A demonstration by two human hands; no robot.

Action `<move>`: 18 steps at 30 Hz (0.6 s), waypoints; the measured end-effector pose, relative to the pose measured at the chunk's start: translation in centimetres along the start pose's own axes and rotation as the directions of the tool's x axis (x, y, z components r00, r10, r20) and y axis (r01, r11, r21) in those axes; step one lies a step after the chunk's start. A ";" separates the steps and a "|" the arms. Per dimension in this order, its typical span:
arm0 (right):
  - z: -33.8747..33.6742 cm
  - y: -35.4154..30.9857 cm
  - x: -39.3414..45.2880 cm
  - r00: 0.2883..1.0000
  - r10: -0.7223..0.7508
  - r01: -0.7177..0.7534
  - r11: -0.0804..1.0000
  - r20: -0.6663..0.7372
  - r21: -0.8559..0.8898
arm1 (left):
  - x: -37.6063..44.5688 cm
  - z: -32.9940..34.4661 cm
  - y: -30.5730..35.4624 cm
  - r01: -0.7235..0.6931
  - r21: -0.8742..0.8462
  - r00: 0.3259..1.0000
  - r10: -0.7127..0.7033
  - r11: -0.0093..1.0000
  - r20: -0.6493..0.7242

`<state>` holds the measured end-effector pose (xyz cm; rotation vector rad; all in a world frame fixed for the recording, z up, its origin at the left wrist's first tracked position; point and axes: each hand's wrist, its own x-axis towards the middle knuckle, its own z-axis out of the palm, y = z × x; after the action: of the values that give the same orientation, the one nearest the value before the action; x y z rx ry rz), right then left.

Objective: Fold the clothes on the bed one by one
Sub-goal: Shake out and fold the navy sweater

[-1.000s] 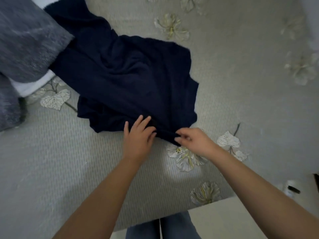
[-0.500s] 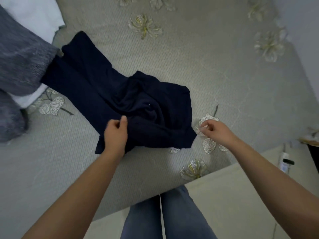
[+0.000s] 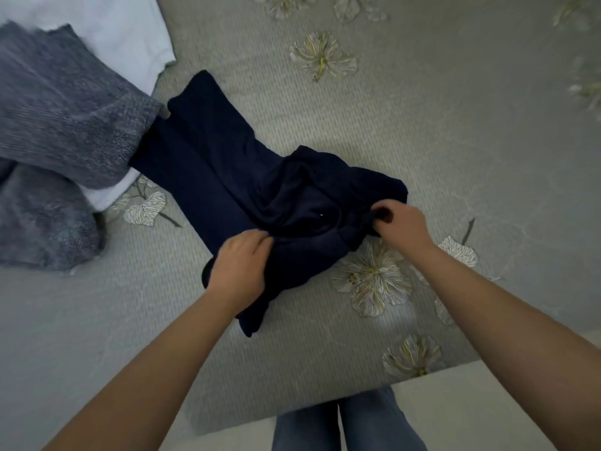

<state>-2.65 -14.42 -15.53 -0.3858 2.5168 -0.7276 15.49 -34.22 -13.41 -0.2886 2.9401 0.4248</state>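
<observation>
Garment (image 3: 208, 177) lies bunched on the bed (image 3: 455, 157). Right hand (image 3: 401, 227), off the fabric half a second ago, now grips its right edge. Left hand (image 3: 239, 263) still grips the near fold.

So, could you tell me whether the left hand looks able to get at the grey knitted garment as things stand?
Probably yes. The grey knitted garment lies uncovered on the bed cover, with nothing between. But the left hand grips the navy garment and would have to let go first.
</observation>
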 end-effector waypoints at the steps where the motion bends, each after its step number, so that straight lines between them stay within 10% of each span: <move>1: 0.0 -0.8 0.3 1.000 -0.012 0.013 0.998 -0.017 0.054 | 1.1 0.0 0.8 -0.042 -0.012 0.999 0.042 0.999 -0.013; 5: -0.4 -1.5 1.3 0.974 -0.072 0.110 0.979 0.214 -0.172 | 5.0 1.1 2.1 0.242 0.042 0.917 -0.242 0.969 0.316; 9: -0.6 0.9 0.9 0.925 -0.123 0.310 0.790 0.359 -0.529 | 4.9 2.6 2.4 0.122 0.264 0.852 -0.237 0.957 0.466; 14: -0.5 1.0 0.6 0.959 -0.221 0.267 0.917 0.178 -0.297 | 3.5 0.7 2.4 0.360 -0.079 0.931 -0.353 0.930 0.088; 18: -3.6 -2.5 0.6 0.965 -0.247 0.245 0.969 -0.084 -0.033 | 2.9 -3.8 2.4 0.398 -0.283 0.853 -0.465 0.873 -0.236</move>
<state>-4.66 -15.19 -11.71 -0.6981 2.5887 -0.8260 11.71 -33.59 -9.76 -1.1166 2.9650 0.6950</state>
